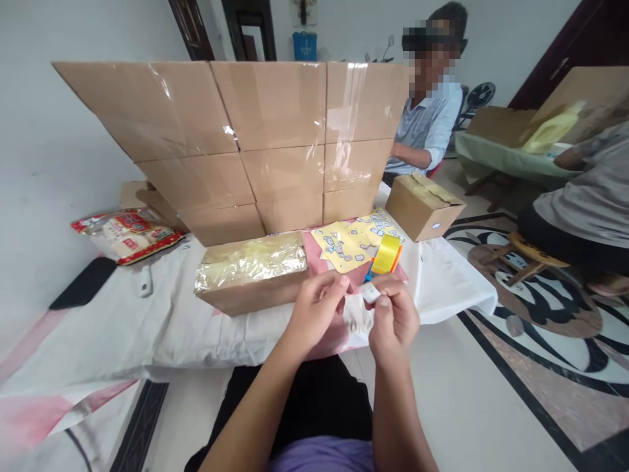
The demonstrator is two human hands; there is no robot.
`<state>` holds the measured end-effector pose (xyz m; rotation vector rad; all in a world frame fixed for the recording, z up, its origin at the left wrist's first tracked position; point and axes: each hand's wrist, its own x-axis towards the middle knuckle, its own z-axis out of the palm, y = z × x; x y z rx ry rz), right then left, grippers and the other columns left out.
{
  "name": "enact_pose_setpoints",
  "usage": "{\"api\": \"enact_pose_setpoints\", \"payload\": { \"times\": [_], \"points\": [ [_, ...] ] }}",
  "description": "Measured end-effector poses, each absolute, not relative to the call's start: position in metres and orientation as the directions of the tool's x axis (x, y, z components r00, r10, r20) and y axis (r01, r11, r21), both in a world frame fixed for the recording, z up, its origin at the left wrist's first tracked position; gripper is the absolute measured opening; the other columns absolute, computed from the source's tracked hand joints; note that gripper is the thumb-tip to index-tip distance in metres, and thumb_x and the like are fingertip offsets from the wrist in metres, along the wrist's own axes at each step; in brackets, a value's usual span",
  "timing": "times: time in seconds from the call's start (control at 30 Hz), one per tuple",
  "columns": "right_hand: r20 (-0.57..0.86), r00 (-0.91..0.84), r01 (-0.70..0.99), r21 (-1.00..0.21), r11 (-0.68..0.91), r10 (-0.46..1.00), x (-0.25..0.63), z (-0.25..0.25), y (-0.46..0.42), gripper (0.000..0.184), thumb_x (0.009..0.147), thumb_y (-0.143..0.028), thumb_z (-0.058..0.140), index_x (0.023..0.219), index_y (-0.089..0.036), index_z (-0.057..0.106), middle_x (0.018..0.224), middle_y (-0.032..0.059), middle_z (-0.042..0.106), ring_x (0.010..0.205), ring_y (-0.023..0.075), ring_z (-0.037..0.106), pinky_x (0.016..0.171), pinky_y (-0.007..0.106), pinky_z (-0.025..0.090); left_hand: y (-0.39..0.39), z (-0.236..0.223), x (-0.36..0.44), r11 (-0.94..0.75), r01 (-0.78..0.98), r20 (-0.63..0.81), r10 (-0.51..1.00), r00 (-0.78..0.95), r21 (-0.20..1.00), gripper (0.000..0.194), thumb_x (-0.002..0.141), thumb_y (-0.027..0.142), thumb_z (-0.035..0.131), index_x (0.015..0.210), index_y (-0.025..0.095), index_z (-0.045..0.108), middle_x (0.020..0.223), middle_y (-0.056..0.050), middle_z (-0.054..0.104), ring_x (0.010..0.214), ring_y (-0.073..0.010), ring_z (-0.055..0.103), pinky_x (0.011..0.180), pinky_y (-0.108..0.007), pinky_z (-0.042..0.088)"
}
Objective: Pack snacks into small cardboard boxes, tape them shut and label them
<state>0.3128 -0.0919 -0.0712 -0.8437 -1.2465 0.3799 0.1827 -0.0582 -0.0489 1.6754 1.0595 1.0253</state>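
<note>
My right hand [397, 316] pinches a small white piece, like a label or sticker [369, 293], between thumb and fingers over the table's front edge. A short gap to its left, my left hand [314, 305] has its thumb and fingers pressed together; whatever they hold, if anything, is too small to make out. Just behind the hands stands a tape dispenser with a yellow roll [386, 254]. Yellow sheets [346, 246] with several outlined stickers lie beyond. To the left of my hands is a long cardboard box [260, 292] with a shiny taped top.
A tall cardboard partition [280, 108] rises across the table's back. A smaller box [417, 210] stands at right, and a red snack bag [130, 235] lies at left on the white tablecloth [181, 328]. One person [427, 124] sits behind; another [584, 196] sits on a stool.
</note>
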Motion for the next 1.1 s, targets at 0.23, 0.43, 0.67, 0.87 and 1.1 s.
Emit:
{"api": "enact_pose_setpoints", "payload": {
  "times": [0.23, 0.43, 0.67, 0.87, 1.1],
  "points": [
    [0.655, 0.029, 0.290, -0.728, 0.621, 0.755, 0.297, -0.070, -0.086, 0.017, 0.102, -0.019, 0.046, 0.086, -0.023, 0.049, 0.080, -0.0012, 0.051, 0.072, 0.0150, 0.048, 0.066, 0.029, 0.039, -0.074, -0.049, 0.151, -0.292, 0.038, 0.280, 0.942, 0.186, 0.956, 0.030, 0.091, 0.030, 0.070, 0.120, 0.026, 0.070, 0.104, -0.004, 0.073, 0.083, -0.0143, 0.068, 0.067, -0.024, 0.051],
    [0.621, -0.002, 0.254, -0.758, 0.601, 0.784, 0.288, -0.071, -0.087, 0.010, 0.102, -0.022, 0.049, 0.093, -0.023, 0.054, 0.084, 0.0000, 0.056, 0.075, 0.0157, 0.054, 0.068, 0.029, 0.045, -0.071, -0.054, 0.146, -0.373, 0.025, 0.371, 0.926, 0.069, 0.927, 0.012, 0.088, 0.024, 0.072, 0.100, 0.024, 0.075, 0.084, 0.001, 0.072, 0.071, -0.0106, 0.062, 0.062, -0.021, 0.047],
    [0.618, 0.066, 0.295, -0.762, 0.577, 0.783, 0.283, -0.082, -0.086, 0.004, 0.097, -0.025, 0.062, 0.097, -0.024, 0.065, 0.083, 0.0012, 0.066, 0.075, 0.0171, 0.061, 0.067, 0.030, 0.051, -0.071, -0.059, 0.136, -0.384, 0.078, 0.381, 0.923, 0.057, 0.920, 0.011, 0.087, 0.027, 0.073, 0.097, 0.023, 0.075, 0.082, 0.000, 0.072, 0.067, -0.0110, 0.061, 0.059, -0.022, 0.045],
    [0.580, 0.267, 0.281, -0.811, 0.513, 0.770, 0.274, -0.087, -0.066, 0.008, 0.094, -0.025, 0.066, 0.088, -0.022, 0.068, 0.073, -0.0008, 0.066, 0.065, 0.0141, 0.059, 0.060, 0.027, 0.049, -0.067, -0.061, 0.114, -0.447, 0.306, 0.477, 0.878, -0.027, 0.840, 0.018, 0.086, 0.026, 0.075, 0.104, 0.024, 0.073, 0.086, 0.001, 0.073, 0.064, -0.0104, 0.058, 0.059, -0.023, 0.046],
    [0.294, 0.338, 0.254, -0.943, 0.214, 0.894, 0.276, -0.109, -0.010, 0.020, 0.091, -0.036, 0.070, 0.086, -0.017, 0.071, 0.075, 0.0027, 0.071, 0.064, 0.0145, 0.062, 0.061, 0.027, 0.048, -0.044, -0.073, 0.014, -0.188, 0.779, 0.713, 0.569, -0.411, 0.599, 0.019, 0.087, 0.025, 0.075, 0.105, 0.018, 0.075, 0.110, -0.012, 0.073, 0.116, -0.0288, 0.061, 0.095, -0.041, 0.046]
  ]
}}
